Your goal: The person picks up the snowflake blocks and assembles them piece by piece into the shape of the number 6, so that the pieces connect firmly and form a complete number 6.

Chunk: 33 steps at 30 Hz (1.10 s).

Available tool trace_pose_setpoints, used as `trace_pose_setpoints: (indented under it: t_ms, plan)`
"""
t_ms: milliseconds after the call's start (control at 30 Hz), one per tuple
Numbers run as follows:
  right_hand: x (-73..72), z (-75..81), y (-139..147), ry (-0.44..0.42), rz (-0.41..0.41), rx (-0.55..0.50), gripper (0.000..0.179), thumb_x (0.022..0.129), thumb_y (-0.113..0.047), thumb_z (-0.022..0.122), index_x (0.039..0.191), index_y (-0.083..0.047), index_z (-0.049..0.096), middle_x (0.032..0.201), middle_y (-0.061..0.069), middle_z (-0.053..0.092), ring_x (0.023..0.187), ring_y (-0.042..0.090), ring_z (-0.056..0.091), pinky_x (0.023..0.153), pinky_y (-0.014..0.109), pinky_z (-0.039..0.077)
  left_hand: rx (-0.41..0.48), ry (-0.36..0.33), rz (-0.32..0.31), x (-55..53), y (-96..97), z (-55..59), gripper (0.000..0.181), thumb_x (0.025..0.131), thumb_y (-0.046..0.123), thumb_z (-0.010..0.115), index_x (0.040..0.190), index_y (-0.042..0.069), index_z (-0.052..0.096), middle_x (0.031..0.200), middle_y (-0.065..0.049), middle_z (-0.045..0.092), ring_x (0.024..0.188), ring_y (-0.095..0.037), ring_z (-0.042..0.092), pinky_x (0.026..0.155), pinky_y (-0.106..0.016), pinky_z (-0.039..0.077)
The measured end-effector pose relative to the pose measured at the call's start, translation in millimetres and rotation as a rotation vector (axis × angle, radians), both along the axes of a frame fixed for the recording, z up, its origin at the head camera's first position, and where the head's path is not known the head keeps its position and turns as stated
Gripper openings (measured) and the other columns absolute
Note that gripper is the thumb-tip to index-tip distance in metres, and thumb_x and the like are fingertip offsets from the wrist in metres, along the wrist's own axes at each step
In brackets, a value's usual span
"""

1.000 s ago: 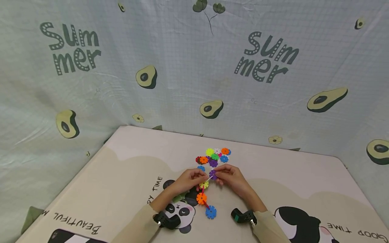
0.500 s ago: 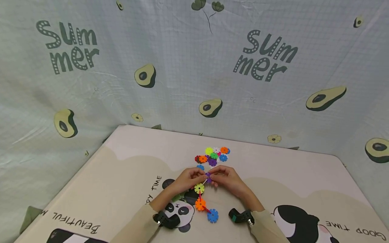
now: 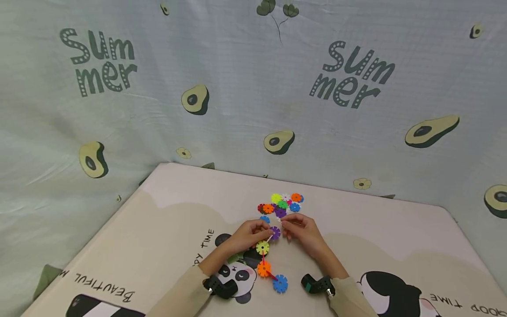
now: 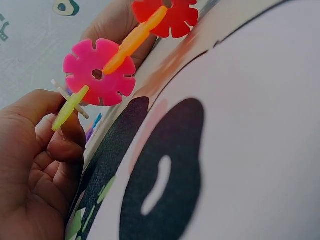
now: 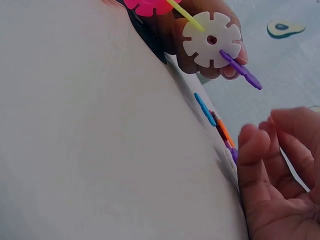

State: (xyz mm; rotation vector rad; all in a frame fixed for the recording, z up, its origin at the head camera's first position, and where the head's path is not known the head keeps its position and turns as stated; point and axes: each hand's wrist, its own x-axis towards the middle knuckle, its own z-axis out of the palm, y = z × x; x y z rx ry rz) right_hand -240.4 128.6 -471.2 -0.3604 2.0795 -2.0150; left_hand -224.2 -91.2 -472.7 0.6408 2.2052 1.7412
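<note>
My left hand (image 3: 247, 235) pinches a chain of notched plastic snowflake discs near its upper end, holding it by the white disc (image 5: 211, 40). At that end a purple disc (image 3: 275, 233) slots into the white one. Below hang a yellow disc (image 3: 262, 248), an orange disc (image 3: 263, 268) and a blue disc (image 3: 280, 284), joined by pink (image 4: 95, 75) and red (image 4: 175, 22) discs seen edge-on from above. To the right of the purple disc, my right hand (image 3: 303, 231) hovers apart from the chain. Its fingers (image 5: 255, 145) are loosely bent with nothing visible between them.
Loose discs in several colours lie in a pile (image 3: 282, 204) just beyond my hands. A single blue disc (image 3: 264, 219) lies at the pile's near side. The table (image 3: 178, 198) has a panda-print cover, and a curtain (image 3: 237, 66) hangs behind it.
My right hand brought the purple disc left to the white one, then released it and drew back right. The chain now hangs lower from my left hand, which still pinches it.
</note>
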Motion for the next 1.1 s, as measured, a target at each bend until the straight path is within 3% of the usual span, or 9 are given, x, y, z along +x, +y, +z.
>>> trace_pose_setpoints:
  t_ms: [100, 267, 500, 867, 1100]
  plan:
    - [0.1, -1.1, -1, -0.030, -0.083, 0.015, 0.028, 0.094, -0.012, 0.065, 0.114, 0.009, 0.063, 0.082, 0.008, 0.064, 0.065, 0.014, 0.056, 0.061, 0.020, 0.050, -0.008, -0.015, 0.005, 1.6, -0.3, -1.1, 0.021, 0.099, 0.014, 0.057, 0.100, -0.006, 0.062, 0.077, 0.003, 0.058, 0.053, -0.004, 0.043, 0.049, -0.016, 0.038]
    - [-0.7, -4.0, -2, -0.009, -0.175, 0.089, 0.024, 0.091, -0.007, 0.067, 0.112, 0.005, 0.066, 0.091, 0.009, 0.065, 0.067, 0.014, 0.056, 0.062, 0.019, 0.050, -0.020, -0.026, 0.000, 3.9, -0.8, -1.3, 0.022, 0.099, 0.016, 0.056, 0.102, -0.005, 0.062, 0.076, 0.004, 0.057, 0.054, -0.005, 0.043, 0.049, -0.016, 0.038]
    - [-6.0, -6.5, -6, 0.048, -0.198, 0.181, 0.021, 0.087, -0.001, 0.070, 0.108, 0.003, 0.068, 0.087, 0.008, 0.062, 0.062, 0.013, 0.054, 0.058, 0.018, 0.048, 0.004, -0.025, -0.002, 4.3, 0.8, -2.1, 0.020, 0.099, 0.013, 0.056, 0.100, -0.006, 0.062, 0.077, 0.001, 0.058, 0.055, -0.006, 0.043, 0.049, -0.016, 0.038]
    - [-18.6, -0.2, -18, 0.076, -0.285, 0.300, 0.029, 0.084, -0.007, 0.075, 0.109, 0.006, 0.067, 0.080, 0.006, 0.056, 0.051, 0.010, 0.044, 0.045, 0.018, 0.040, 0.009, -0.009, 0.004, 1.7, 2.7, -1.5, 0.018, 0.100, 0.008, 0.053, 0.098, -0.008, 0.061, 0.075, 0.003, 0.055, 0.053, -0.005, 0.042, 0.049, -0.015, 0.036]
    - [-23.0, 2.3, -22, 0.080, -0.318, 0.318, 0.031, 0.082, -0.004, 0.076, 0.110, 0.005, 0.067, 0.081, 0.006, 0.056, 0.053, 0.010, 0.045, 0.044, 0.018, 0.038, 0.006, -0.019, 0.011, 1.2, 2.7, 2.3, 0.019, 0.100, 0.011, 0.055, 0.100, -0.006, 0.062, 0.076, 0.003, 0.055, 0.053, -0.005, 0.041, 0.049, -0.016, 0.036]
